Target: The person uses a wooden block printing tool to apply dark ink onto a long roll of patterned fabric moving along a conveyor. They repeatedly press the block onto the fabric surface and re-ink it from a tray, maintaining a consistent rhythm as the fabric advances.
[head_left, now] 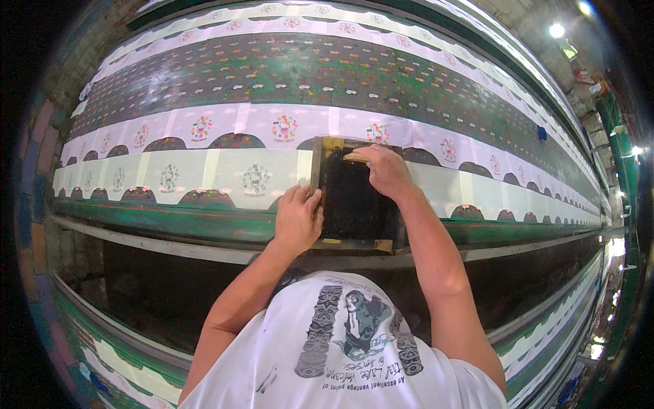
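Observation:
A dark rectangular printing screen (354, 204) in a wooden frame lies over a pale green strip of cut fabric panels (139, 177) on a long green printing table (245, 230). My left hand (300, 215) rests against the frame's left side, fingers closed along the wood. Near the screen's top, my right hand (387, 170) grips a narrow wooden squeegee (354, 157), its fingers over the handle. The fabric panels on both sides of the screen carry printed round motifs, grey on the pale green strip and coloured on the pink strip (248, 126) just beyond.
Further rows of pale printed strips (320, 12) and a dark speckled table band (204, 68) run lengthwise ahead. A small blue object (541, 133) sits at the right. A dark gap with a rail (150, 242) separates this table from another (116, 354) at the bottom. Lights hang at right.

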Motion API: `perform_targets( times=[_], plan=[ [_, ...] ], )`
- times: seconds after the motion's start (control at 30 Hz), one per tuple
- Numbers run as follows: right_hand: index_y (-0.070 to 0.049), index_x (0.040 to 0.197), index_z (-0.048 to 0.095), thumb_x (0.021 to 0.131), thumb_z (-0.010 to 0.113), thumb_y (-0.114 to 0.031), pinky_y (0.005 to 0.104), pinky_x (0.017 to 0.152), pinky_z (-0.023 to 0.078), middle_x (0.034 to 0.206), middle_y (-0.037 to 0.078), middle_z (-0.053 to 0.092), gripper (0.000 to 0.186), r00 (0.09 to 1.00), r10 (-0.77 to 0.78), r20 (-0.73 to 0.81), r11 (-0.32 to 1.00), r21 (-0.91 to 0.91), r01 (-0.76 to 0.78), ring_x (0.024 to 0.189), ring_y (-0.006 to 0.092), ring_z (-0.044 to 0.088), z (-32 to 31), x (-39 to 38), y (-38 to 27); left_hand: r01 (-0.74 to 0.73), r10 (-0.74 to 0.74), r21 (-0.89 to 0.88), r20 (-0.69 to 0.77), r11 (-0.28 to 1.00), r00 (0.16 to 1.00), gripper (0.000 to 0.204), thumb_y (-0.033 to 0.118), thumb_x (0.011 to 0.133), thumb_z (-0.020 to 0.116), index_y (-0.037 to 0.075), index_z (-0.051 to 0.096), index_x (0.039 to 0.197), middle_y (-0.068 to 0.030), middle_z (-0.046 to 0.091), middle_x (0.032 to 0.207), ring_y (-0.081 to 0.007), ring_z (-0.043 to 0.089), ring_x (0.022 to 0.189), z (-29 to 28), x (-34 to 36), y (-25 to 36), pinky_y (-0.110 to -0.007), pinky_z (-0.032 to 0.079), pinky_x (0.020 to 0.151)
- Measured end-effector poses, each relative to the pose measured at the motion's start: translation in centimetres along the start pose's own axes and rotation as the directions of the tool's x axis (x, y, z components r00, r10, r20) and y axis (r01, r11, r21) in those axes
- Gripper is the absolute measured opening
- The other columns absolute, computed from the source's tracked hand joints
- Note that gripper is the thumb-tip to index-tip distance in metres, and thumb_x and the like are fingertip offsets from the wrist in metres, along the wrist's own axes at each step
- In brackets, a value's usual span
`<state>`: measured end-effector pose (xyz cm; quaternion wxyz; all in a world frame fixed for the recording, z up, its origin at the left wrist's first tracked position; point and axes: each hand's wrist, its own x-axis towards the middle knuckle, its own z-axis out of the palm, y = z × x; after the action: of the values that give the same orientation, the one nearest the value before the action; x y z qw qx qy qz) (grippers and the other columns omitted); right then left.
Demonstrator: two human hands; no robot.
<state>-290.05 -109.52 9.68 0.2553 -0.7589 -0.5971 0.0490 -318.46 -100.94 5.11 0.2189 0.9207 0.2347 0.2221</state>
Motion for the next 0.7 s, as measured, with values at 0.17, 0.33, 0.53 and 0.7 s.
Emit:
perform_targets(
  times=[0.17,0.33,0.53,0.7],
  plan=[
    [-0.013,0.133,0.082,0.089,0.067,0.007,0.0521,0.102,0.058,0.114,0.016,0.076,0.051,0.995,-0.05,0.091,0.995,-0.078,0.057,0.111,0.0416,0.072,0.1,-2.7,-1.4,-0.024,0.024,0.012,0.017,1.0,1.0,0.051,0.012,0.093,0.079,0.002,0.072,0.143,-0.0248,0.064,0.148,-0.049,0.057,0.14,0.1,-0.1,-0.5,-0.061,0.047,0.116],
    [-0.008,0.128,0.082,0.089,0.063,0.007,0.052,0.099,0.054,0.113,0.015,0.074,0.046,0.994,-0.062,0.085,0.997,-0.045,0.066,0.11,0.0408,0.069,0.1,-7.3,-4.8,-0.043,0.043,-0.003,-0.005,0.999,0.999,0.052,0.008,0.092,0.078,0.001,0.072,0.143,-0.0264,0.065,0.147,-0.0509,0.058,0.139,0.3,-0.4,-0.8,-0.062,0.047,0.117],
    [-0.008,0.131,0.081,0.089,0.066,0.003,0.0501,0.1,0.051,0.123,0.012,0.074,0.046,0.996,-0.036,0.084,0.998,-0.057,0.041,0.113,0.037,0.067,0.2,-12.7,-8.9,-0.062,0.06,-0.042,-0.045,0.997,0.997,0.048,0.007,0.091,0.078,0.0,0.074,0.139,-0.0276,0.066,0.145,-0.0518,0.059,0.137,0.6,-0.2,-1.0,-0.062,0.046,0.117],
    [-0.009,0.132,0.08,0.088,0.069,0.001,0.0496,0.102,0.051,0.124,0.012,0.074,0.046,0.995,-0.027,0.093,0.999,-0.024,0.03,0.117,0.0364,0.068,0.0,-14.7,-10.4,-0.059,0.043,-0.162,-0.1,0.985,0.994,0.047,0.003,0.09,0.079,0.0,0.075,0.136,-0.0283,0.066,0.146,-0.0516,0.059,0.138,1.6,-0.3,-1.7,-0.062,0.045,0.118]
  ],
)
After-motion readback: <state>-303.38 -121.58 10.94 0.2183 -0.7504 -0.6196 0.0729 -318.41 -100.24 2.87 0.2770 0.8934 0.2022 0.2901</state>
